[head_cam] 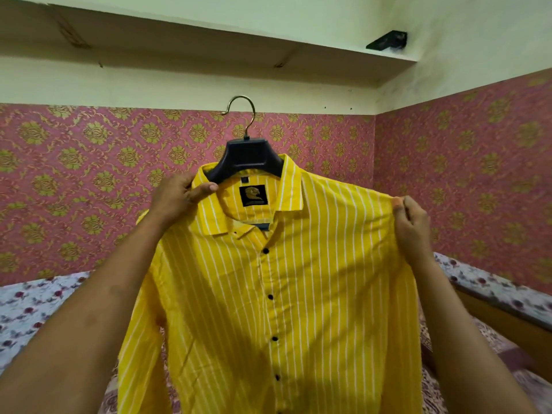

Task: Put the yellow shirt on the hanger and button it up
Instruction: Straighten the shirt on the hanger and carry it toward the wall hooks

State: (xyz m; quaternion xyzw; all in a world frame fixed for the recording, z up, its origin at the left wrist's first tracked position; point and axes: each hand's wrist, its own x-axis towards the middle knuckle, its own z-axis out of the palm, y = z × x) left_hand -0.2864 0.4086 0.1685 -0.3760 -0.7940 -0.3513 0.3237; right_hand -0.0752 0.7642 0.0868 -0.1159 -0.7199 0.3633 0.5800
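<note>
A person's left hand pinches the left side of the collar of a yellow shirt, thumb laid flat on the striped fabric and fingers curled behind it, the grip grasping collar and, it seems, the hanger arm beneath. The right hand pinches the shirt's right shoulder seam between thumb and curled fingers, pulling the cloth taut at that corner.

The shirt, yellow with thin white stripes, hangs on a dark plastic hanger held up in mid-air in front of the far wall, between the two raised forearms. The hanger's neck rises out of the open collar, and its metal hook stands free above, caught on nothing. A black brand label shows inside the back of the neck. The placket is closed down the front, with a row of dark buttons running from the chest to the bottom edge of the view; the collar's top stands open. The left sleeve hangs folded behind the left forearm.

Behind the shirt, pink wallpaper with a gold floral pattern covers the far and right walls, under a pale concrete shelf. Below, a bed with a floral sheet spreads left and right.
</note>
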